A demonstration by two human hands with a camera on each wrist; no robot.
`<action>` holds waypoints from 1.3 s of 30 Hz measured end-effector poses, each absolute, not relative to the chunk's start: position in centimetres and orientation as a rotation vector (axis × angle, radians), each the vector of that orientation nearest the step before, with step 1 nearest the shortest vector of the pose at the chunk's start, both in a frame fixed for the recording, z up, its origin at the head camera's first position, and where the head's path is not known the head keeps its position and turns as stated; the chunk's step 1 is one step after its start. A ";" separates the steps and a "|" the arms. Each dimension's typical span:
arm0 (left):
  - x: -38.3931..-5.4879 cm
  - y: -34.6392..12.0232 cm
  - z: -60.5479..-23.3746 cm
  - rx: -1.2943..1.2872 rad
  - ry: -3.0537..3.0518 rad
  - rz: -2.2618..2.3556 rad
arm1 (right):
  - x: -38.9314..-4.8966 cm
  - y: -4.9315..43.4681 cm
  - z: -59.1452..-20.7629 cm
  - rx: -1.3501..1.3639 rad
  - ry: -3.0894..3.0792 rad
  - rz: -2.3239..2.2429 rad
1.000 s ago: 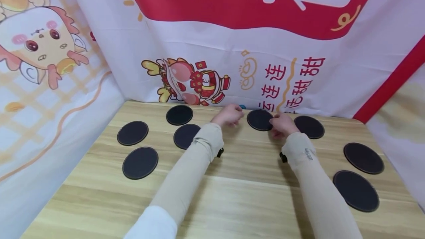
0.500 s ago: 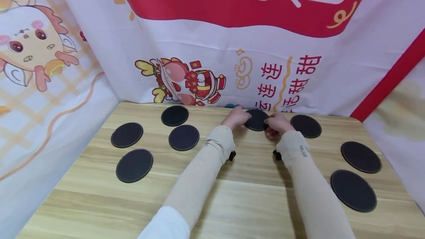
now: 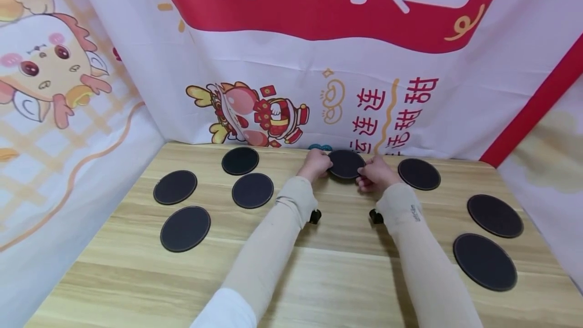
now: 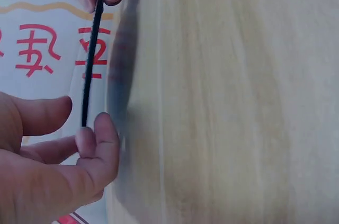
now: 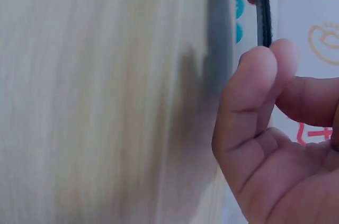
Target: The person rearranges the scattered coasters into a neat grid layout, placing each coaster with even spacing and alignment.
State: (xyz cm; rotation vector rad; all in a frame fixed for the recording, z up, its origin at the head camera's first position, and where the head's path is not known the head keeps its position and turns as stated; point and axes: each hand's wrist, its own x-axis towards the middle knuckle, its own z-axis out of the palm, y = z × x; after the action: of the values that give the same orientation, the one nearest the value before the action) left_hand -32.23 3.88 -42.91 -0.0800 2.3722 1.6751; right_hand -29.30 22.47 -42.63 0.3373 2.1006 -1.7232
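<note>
A round black coaster [image 3: 346, 164] with stitched trim is held between both hands at the far side of the table, raised off the wood with its shadow below. My left hand [image 3: 315, 164] holds its left edge, my right hand [image 3: 373, 173] its right edge. In the left wrist view the coaster [image 4: 91, 65] appears edge-on, the left hand's curled fingertips [image 4: 87, 140] at its near end and the right hand's fingers at the other. The right wrist view shows bent fingers [image 5: 259, 73] at the rim of the coaster [image 5: 263, 12], with the left hand mostly cut off.
Several matching coasters lie flat on the wooden table [image 3: 319, 277]: some at the left, such as this coaster [image 3: 185, 229], others at the right, including this coaster [image 3: 485, 262]. One coaster [image 3: 419, 174] lies just right of my right hand. A printed cloth [image 3: 273, 54] hangs behind the table.
My left hand has moved right to the coaster's edge, and both hands now hold it. The coaster has come up off the table and shifted slightly left. The view turned a little.
</note>
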 end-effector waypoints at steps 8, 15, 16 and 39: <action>-32.0 1.9 -42.2 0.053 2.142 1.916 | -28.6 21.8 -41.8 0.231 2.070 -1.830; -31.2 0.2 -40.7 0.239 2.032 1.887 | -27.8 21.3 -41.3 0.159 2.035 -1.913; -31.2 0.0 -40.6 0.249 2.043 1.870 | -27.7 21.2 -41.2 0.158 2.031 -1.925; -29.4 -3.4 -40.1 0.343 2.173 1.730 | -25.4 18.7 -39.9 0.066 2.041 -1.999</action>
State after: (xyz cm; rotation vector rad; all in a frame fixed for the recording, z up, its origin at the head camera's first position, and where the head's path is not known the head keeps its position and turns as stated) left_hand -29.35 -3.44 -40.07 0.3432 2.1733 1.7301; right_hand -25.36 18.67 -39.89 0.0662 2.0414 -1.9995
